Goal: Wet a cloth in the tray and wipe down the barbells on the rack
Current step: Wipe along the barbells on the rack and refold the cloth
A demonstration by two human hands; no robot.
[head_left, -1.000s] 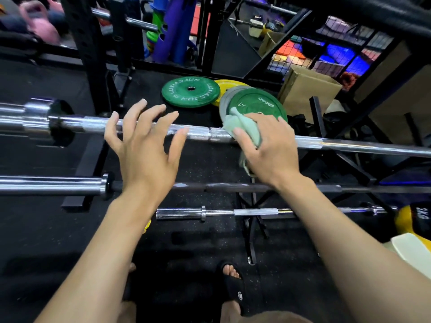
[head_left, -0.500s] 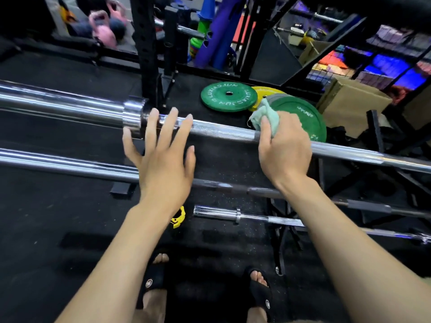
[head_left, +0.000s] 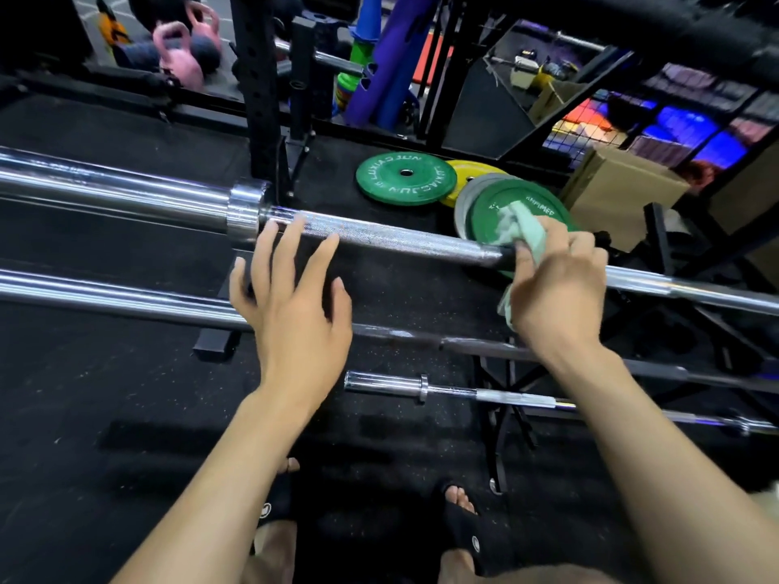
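**A:** What have you got on the right hand [head_left: 556, 288]?

**B:** I see it wrapped over the top barbell [head_left: 379, 236] at about three o'clock from centre; fingers curled round the bar with the pale green cloth [head_left: 525, 231] bunched under them; a tail of cloth hangs below the palm.

**A:** And the left hand [head_left: 295, 305]?

**B:** Spread wide, fingers straight and apart, holding nothing; its fingertips lie at the knurled stretch of the same bar, just right of the collar [head_left: 246, 212]; I cannot tell whether they touch it.

**A:** Anything else around?

**B:** Second barbell [head_left: 126, 301] runs under both wrists; a shorter third bar [head_left: 463, 392] lower, toward five o'clock; green weight plates [head_left: 404, 179] on the black floor at one o'clock, one just behind the cloth; pink kettlebells [head_left: 181, 56] up at eleven.
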